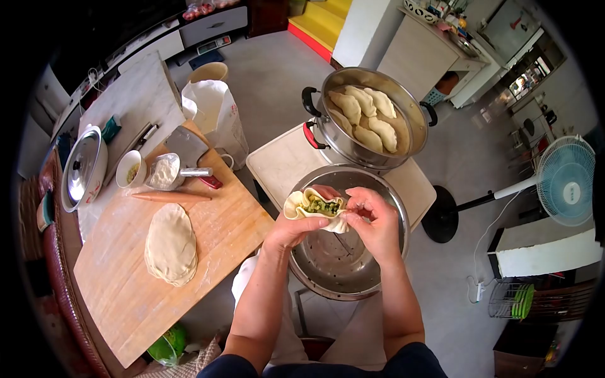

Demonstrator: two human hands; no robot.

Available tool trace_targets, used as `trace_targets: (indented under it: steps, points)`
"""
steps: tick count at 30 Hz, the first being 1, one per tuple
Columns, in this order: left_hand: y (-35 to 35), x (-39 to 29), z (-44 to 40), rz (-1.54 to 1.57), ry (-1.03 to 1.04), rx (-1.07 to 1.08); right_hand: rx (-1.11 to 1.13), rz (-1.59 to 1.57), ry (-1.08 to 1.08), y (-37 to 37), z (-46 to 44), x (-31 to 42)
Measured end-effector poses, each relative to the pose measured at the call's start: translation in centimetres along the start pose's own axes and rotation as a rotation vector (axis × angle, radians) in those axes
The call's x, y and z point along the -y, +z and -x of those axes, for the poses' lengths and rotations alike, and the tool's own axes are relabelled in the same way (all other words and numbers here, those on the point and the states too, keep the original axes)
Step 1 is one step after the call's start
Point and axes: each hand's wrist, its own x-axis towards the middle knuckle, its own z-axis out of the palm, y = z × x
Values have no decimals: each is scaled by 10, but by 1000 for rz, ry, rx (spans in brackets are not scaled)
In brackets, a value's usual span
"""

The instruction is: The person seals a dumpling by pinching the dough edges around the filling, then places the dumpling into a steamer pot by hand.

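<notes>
Above a large steel bowl, a partly folded dumpling shows green filling through its gap. My left hand cups it from the left with the thumb along its near side. At its right end, the fingertips of my right hand pinch the dough edge. Some filling remnants stick to the bowl's inside. Behind the bowl, several shaped dumplings lie in a steel steamer pot with black handles. To the left, a stack of flat dough wrappers rests on a wooden board.
On the board are a rolling pin, a cleaver, a small bowl of flour and a white cup. A lidded basin stands farther left. A standing fan is at the right, a white bag behind the board.
</notes>
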Motion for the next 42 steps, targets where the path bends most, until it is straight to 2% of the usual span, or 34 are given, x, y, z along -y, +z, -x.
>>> trace_targets:
  steps: [3,15,22,25,28,31,32,35,38,42]
  points:
    - [1,1,-1,-8,-5,14,76,158,-130,-7,-1,3]
    - [-1,11,-4,89,-44,-8,-15,-82,-63,-9,7,-11]
    - [-6,15,-5,19,-44,-2,-45,364,-404,-10,12,-3]
    - [-7,14,-7,2,-37,9,-105,423,-354,-10,15,-4]
    - [1,9,-5,57,-17,11,-30,392,-284,-13,7,1]
    - [7,9,-5,64,-16,27,220,-519,124,-7,11,-24]
    - [7,10,-4,52,-22,32,304,-539,114,-6,7,-34]
    - [6,7,-3,-94,-65,53,284,-414,88,-8,6,-43]
    - [-2,6,-1,-266,-67,66,272,-506,302,-14,10,-42]
    - [3,3,-3,-437,-6,32,235,-408,160,-14,12,-40]
